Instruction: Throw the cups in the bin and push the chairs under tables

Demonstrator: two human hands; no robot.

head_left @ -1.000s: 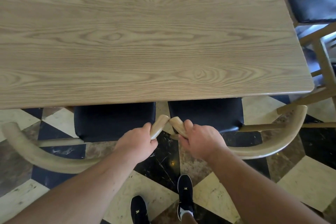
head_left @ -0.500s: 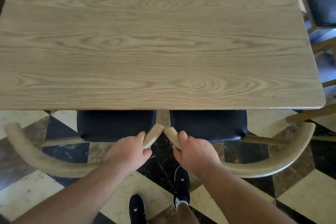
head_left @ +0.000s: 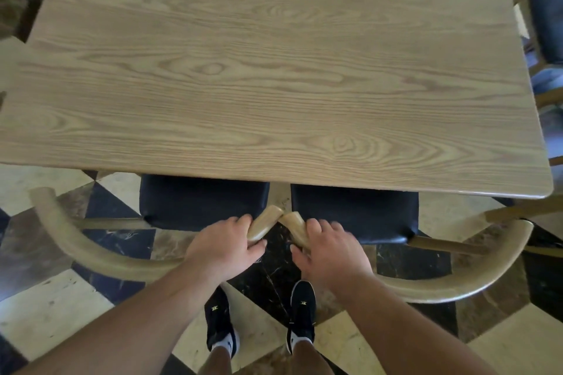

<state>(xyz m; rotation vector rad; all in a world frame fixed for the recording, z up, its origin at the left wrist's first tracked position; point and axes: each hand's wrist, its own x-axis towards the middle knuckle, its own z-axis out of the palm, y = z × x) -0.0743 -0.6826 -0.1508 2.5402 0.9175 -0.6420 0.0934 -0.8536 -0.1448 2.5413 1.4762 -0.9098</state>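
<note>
A light wooden table (head_left: pixel 274 70) fills the upper view. Two chairs with curved wooden backrests and dark blue seats stand side by side at its near edge, their seats partly under the tabletop. My left hand (head_left: pixel 222 248) grips the right end of the left chair's backrest (head_left: pixel 91 250). My right hand (head_left: pixel 330 250) rests on the left end of the right chair's backrest (head_left: pixel 475 280), its fingers loosening and spread. The left seat (head_left: pixel 201 204) and the right seat (head_left: pixel 356 213) show below the table edge. No cup is in view.
Another chair with a dark blue seat (head_left: pixel 548 15) stands at the table's right end. My two black shoes (head_left: pixel 301 316) stand on the checkered marble floor (head_left: pixel 45 313) between the chairs. More chair parts show beyond the table's far edge.
Both chairs have slid a little further under the table as I stepped closer. My right hand's fingers have loosened on the backrest end.
</note>
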